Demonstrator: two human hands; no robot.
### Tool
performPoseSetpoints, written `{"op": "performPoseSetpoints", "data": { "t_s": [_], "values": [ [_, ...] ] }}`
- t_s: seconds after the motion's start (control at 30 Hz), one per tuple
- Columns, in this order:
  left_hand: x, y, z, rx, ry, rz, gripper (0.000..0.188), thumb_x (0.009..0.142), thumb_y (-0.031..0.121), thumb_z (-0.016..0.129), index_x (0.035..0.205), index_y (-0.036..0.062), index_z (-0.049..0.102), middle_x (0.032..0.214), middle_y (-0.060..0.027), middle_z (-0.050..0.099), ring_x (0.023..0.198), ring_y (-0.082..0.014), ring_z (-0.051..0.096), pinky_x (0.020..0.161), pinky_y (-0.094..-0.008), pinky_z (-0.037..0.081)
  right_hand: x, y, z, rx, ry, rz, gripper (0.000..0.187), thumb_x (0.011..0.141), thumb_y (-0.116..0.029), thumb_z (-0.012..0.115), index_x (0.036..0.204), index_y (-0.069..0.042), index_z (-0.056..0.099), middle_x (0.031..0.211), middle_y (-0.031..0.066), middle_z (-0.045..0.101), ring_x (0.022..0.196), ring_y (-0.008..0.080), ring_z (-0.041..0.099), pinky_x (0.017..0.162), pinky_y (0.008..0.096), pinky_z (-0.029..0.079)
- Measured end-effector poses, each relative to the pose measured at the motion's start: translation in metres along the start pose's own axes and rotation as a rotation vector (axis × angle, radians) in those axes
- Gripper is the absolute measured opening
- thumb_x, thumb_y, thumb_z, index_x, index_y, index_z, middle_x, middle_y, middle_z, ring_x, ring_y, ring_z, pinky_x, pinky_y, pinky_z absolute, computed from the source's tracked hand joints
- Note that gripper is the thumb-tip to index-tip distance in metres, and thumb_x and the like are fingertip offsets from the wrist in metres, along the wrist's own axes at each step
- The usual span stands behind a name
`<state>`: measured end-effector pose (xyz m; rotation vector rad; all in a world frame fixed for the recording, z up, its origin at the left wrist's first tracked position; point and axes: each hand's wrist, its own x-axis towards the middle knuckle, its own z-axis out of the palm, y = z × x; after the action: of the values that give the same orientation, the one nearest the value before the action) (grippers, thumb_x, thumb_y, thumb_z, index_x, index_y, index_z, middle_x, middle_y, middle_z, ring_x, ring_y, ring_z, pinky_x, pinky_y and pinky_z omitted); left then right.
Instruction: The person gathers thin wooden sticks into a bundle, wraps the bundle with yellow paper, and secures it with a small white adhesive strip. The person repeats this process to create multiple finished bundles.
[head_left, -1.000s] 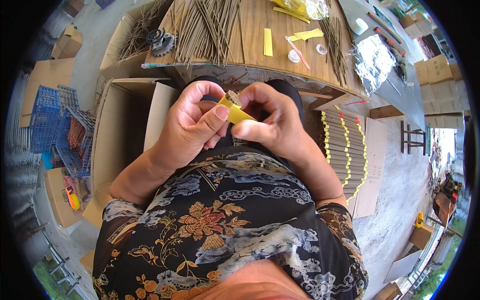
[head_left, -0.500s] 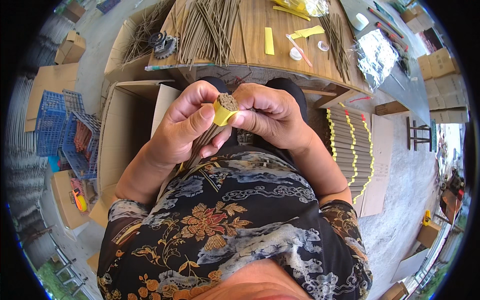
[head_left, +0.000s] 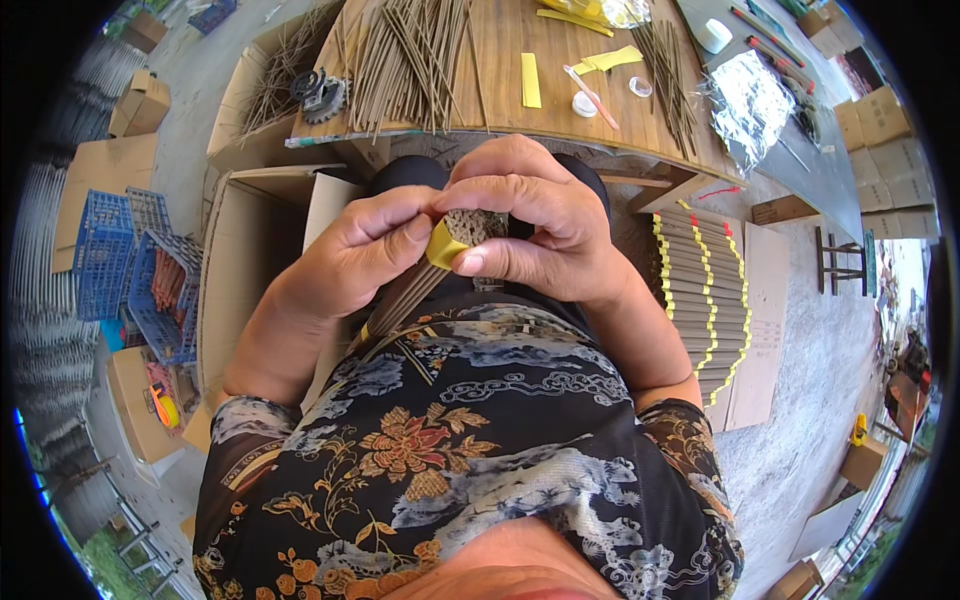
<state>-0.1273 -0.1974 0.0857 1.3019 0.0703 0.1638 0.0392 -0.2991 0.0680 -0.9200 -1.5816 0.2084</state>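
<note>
The yellow paper strip (head_left: 443, 247) now seems wrapped fully round the thin brown stick bundle (head_left: 408, 300) above the dark-clad lap (head_left: 408, 174), pinched in a closed grip by the left hand (head_left: 362, 243) and newly clasped by the curled right hand (head_left: 548, 222).

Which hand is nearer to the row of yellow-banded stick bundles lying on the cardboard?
Right. The right hand is left of those laid-out bundles, at the end of a held bundle; the left hand is on that same held bundle, farther left.
</note>
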Motion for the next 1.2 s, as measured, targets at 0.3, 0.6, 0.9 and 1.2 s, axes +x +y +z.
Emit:
{"op": "performPoseSetpoints", "data": {
  "t_s": [0.3, 0.6, 0.9, 1.2],
  "values": [
    [0.006, 0.016, 0.013, 0.279, -0.021, -0.073, 0.035, 0.091, 0.027, 0.047, 0.106, -0.0047, 0.052, 0.092, -0.0056, 0.055, 0.084, -0.0099, 0.049, 0.075, -0.0206, 0.038, -0.003, -0.005, -0.006, 0.006, -0.004, 0.05, 0.035, 0.062, -0.025, 0.077, 0.083, -0.004, 0.058, 0.083, 0.0081, 0.055, 0.075, 0.021, 0.054, 0.063, 0.0286, 0.044],
    [0.023, 0.006, 0.018, -0.068, 0.083, -0.199, 0.033, 0.088, 0.034, 0.051, 0.093, 0.0009, 0.052, 0.071, -0.0026, 0.052, 0.056, -0.0047, 0.044, 0.05, -0.0151, 0.036, -0.009, 0.008, -0.017, 0.096, 0.024, 0.151, 0.036, 0.064, -0.023, 0.076, 0.087, -0.002, 0.058, 0.087, 0.011, 0.056, 0.082, 0.0226, 0.055, 0.071, 0.0292, 0.044],
    [0.041, 0.015, 0.0, 0.123, 0.387, 0.031, 0.035, 0.084, 0.032, 0.056, 0.095, -0.0014, 0.051, 0.07, -0.006, 0.052, 0.053, -0.008, 0.045, 0.047, -0.0176, 0.036, -0.053, 0.13, -0.12, -0.984, 0.212, 0.907, 0.041, 0.08, -0.043, 0.056, 0.085, -0.004, 0.064, 0.078, 0.0156, 0.061, 0.075, 0.0255, 0.059, 0.064, 0.0362, 0.044],
    [0.057, 0.02, -0.009, -0.012, 0.399, 0.143, 0.027, 0.086, 0.024, 0.056, 0.093, -0.001, 0.054, 0.075, -0.0083, 0.056, 0.058, -0.0101, 0.048, 0.049, -0.0197, 0.038, -0.07, 0.154, -0.12, -0.691, 0.356, 0.954, 0.028, 0.077, -0.03, 0.061, 0.078, -0.002, 0.064, 0.068, 0.0133, 0.061, 0.064, 0.0263, 0.059, 0.059, 0.0348, 0.045]
  ]
}}
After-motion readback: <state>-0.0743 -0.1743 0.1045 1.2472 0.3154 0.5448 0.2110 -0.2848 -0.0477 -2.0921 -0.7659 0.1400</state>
